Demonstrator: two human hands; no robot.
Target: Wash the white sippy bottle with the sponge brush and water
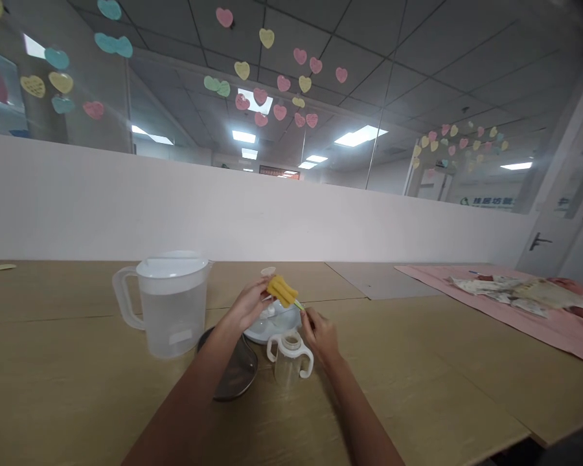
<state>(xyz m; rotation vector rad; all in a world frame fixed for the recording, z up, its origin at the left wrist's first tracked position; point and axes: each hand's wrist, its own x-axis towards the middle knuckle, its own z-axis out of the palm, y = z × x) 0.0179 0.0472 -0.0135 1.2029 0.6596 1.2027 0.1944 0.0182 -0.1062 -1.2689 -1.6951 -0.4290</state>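
Observation:
My right hand (pixel 319 333) is closed around the thin green handle of a sponge bottle brush (pixel 282 290) with a yellow head. At the far end of that yellow sponge, the fingers of my left hand (pixel 252 301) are closed on it. Just below the brush stands a clear baby bottle (pixel 288 366), upright and without a lid, with two white side handles. Behind the bottle sits a white dish (pixel 262 334), holding small clear or white parts I cannot make out. A dark metal tray (pixel 238 375) lies partly hidden under my left forearm.
A large lidded plastic pitcher (pixel 172 317) stands to the left. On the right, a pink cloth (pixel 529 327) bears crumpled, stained fabric (pixel 534 294). A low white wall (pixel 252 213) with glass above borders the table's (pixel 393 388) back edge.

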